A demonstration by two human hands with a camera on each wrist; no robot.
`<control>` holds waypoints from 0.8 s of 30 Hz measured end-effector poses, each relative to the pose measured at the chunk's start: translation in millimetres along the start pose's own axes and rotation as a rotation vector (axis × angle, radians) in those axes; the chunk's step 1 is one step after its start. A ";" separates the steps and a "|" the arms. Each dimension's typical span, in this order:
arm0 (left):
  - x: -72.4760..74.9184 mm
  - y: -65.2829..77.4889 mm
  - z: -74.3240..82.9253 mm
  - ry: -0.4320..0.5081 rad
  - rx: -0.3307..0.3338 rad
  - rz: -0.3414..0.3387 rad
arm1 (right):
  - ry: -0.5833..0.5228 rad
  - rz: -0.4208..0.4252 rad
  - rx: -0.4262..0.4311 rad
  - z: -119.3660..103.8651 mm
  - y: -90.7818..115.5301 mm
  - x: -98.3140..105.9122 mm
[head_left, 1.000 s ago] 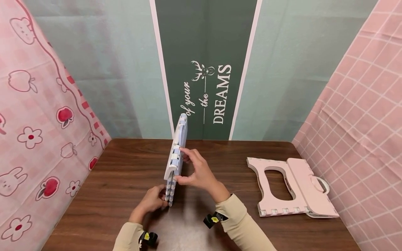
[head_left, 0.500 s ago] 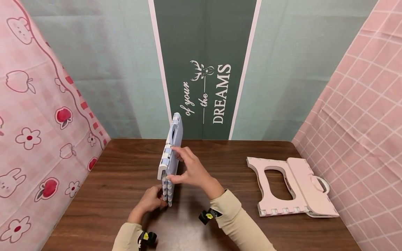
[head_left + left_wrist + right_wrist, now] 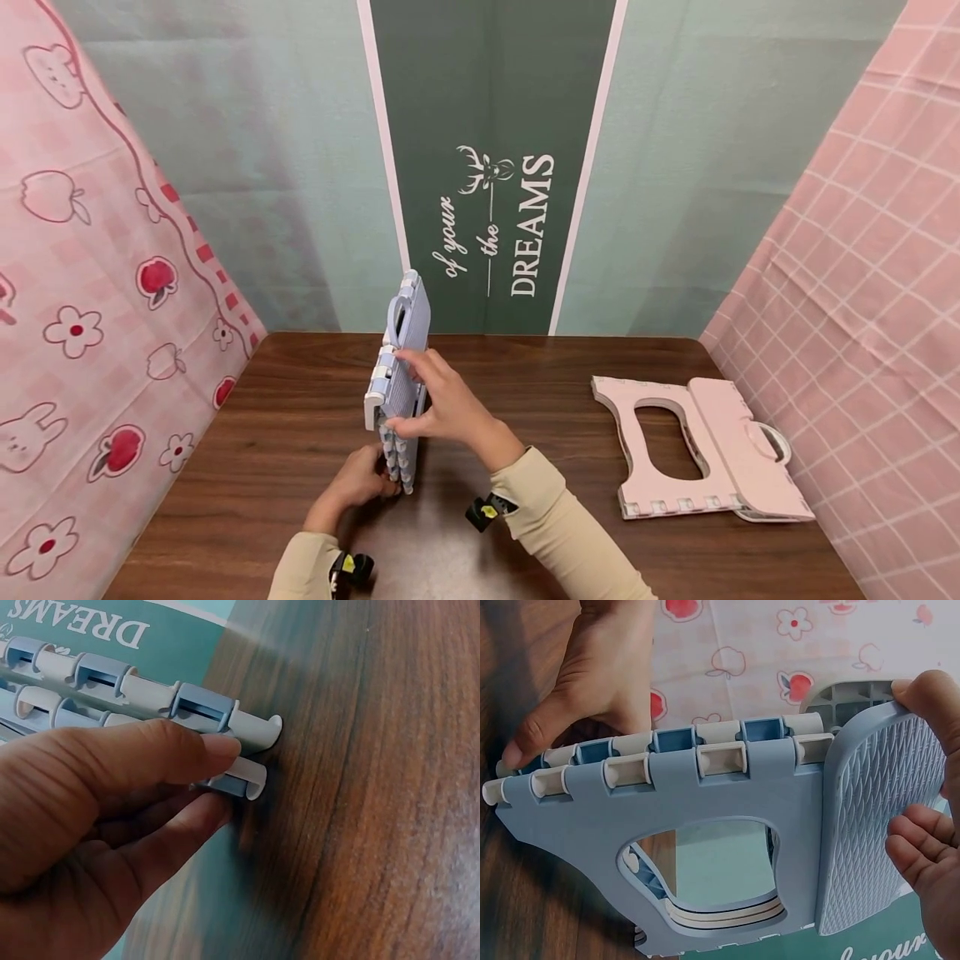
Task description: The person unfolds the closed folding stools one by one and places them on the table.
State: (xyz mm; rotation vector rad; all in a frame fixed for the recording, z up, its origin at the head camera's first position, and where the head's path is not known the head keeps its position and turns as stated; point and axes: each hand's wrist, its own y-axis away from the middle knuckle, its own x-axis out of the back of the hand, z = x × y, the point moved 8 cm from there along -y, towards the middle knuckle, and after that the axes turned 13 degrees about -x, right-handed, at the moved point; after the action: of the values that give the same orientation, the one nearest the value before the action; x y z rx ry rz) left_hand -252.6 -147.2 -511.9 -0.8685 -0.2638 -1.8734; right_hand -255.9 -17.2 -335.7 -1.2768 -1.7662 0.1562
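A blue-and-white folding step stool [image 3: 417,321] stands partly folded on the table, its leg panels upright and its seat at the top. In the right wrist view its textured seat half [image 3: 870,795] is angled from a leg panel [image 3: 799,810] with a large opening. My left hand [image 3: 352,479] pinches the hinged edge of one leg panel near the tabletop, thumb against fingers; the left wrist view shows this edge [image 3: 139,694] and a narrow gap between two panels. My right hand [image 3: 453,408] holds the seat's near edge, its thumb on the corner. The panels' far side is hidden.
A pink folding step stool [image 3: 723,442] lies folded flat at the right of the brown wooden table [image 3: 525,367], its handle [image 3: 780,442] toward the right. Patterned curtains [image 3: 75,292] stand close to the table's left, back and right sides.
My right hand has moved left, swinging the top of the stool left with it, so its textured seat and handle slot face me more. My left hand has stayed almost in place.
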 end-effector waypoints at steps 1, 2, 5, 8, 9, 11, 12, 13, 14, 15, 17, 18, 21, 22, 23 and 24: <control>-0.3 -0.4 0.1 0.003 0.001 0.000 | 0.000 0.000 0.002 0.0 -0.1 -0.3; -0.6 -0.4 0.2 0.006 0.000 0.002 | 0.000 0.000 0.003 0.0 -0.4 -0.4; -0.1 -0.3 1.5 -0.004 -0.011 0.008 | 0.003 -0.008 0.002 0.1 -1.3 -1.9; -0.5 -0.3 1.1 -0.018 -0.011 0.007 | 0.003 -0.014 -0.001 0.9 -1.8 -3.5; -0.8 -0.3 0.8 -0.021 -0.009 0.005 | 0.004 -0.015 0.000 0.9 -1.7 -3.9; -1.0 0.0 -0.4 -0.024 -0.004 0.003 | 0.000 -0.012 0.005 0.8 -1.8 -4.4; -1.1 0.0 -0.9 -0.025 -0.001 0.002 | -0.003 -0.010 0.007 0.6 -1.8 -4.5; -1.1 0.2 -1.2 -0.024 0.003 0.001 | -0.004 -0.009 0.007 0.6 -1.7 -4.5; -1.0 0.6 -1.5 -0.022 0.008 0.001 | -0.004 -0.007 0.007 0.2 -1.5 -4.5; -1.0 0.9 -1.7 -0.021 0.015 0.000 | -0.004 -0.007 0.008 0.1 -1.2 -4.5; -1.1 1.3 -1.8 -0.015 0.030 -0.004 | -0.006 -0.008 0.006 -0.1 -0.7 -4.5; -1.1 1.5 -1.3 -0.008 0.040 -0.007 | -0.004 -0.008 0.004 -0.3 -0.4 -4.4; -0.7 1.6 1.2 0.011 0.055 -0.016 | -0.003 -0.008 0.000 -0.1 0.0 -4.0; -0.1 1.7 2.2 0.017 0.057 -0.016 | -0.002 -0.006 0.001 -0.5 -0.1 -3.7; 1.0 1.7 3.8 0.023 0.055 -0.014 | 0.001 -0.005 0.003 -1.0 -0.3 -3.4; 2.3 2.0 4.9 0.026 0.056 -0.011 | 0.005 -0.002 0.006 -1.2 -0.4 -3.4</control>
State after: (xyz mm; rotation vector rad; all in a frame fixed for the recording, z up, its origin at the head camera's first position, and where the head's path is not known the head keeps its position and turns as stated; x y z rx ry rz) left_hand -249.2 -147.1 -507.2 -0.8061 -0.3036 -1.8772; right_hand -255.2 -20.6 -336.8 -1.2704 -1.7617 0.1566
